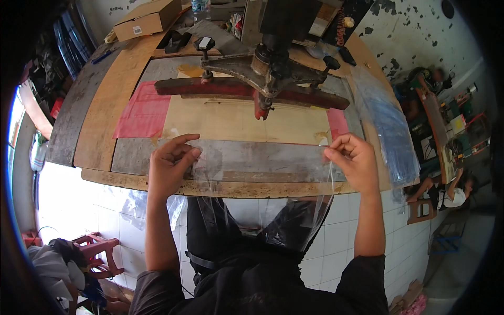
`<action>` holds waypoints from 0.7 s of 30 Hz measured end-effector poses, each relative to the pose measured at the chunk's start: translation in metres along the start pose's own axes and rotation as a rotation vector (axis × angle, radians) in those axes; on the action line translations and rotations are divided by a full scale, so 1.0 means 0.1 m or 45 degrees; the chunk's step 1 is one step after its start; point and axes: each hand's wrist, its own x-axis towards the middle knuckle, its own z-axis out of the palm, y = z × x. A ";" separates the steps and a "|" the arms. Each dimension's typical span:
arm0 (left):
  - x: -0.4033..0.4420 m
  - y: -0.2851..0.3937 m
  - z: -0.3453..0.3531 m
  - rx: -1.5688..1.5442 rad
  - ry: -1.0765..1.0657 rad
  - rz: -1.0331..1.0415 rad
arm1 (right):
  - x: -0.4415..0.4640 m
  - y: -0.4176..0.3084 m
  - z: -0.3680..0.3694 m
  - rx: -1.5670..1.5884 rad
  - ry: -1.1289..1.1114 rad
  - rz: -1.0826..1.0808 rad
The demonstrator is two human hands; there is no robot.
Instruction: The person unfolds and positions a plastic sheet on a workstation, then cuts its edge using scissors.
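A clear plastic sheet (262,176) hangs between my two hands, over the table's front edge and down toward my lap. My left hand (173,160) pinches its upper left corner between thumb and fingers. At the upper right corner, my right hand (352,157) holds the sheet in the same kind of pinch. Just beyond lies a cream-coloured board (236,118) with pink pieces at its ends, the left one (142,113) being larger. Above the board is a red metal bar (226,90) on a press arm.
A stack of bluish plastic sheets (388,131) lies along the table's right side. A cardboard box (147,21) stands at the back left. Other people sit at lower left and far right. Clear plastic lies below the table's left front edge.
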 end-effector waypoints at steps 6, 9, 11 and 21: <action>0.00 0.00 -0.02 0.017 -0.012 -0.005 | 0.00 -0.01 -0.02 -0.034 -0.044 -0.064; 0.00 0.00 -0.02 0.014 -0.008 -0.009 | 0.02 0.00 -0.05 -0.042 -0.091 -0.049; -0.01 0.01 0.00 -0.004 0.020 -0.010 | 0.03 0.03 -0.04 -0.072 -0.101 -0.131; 0.00 -0.01 0.00 0.019 0.003 -0.009 | -0.05 -0.05 0.00 -0.352 -0.205 -0.242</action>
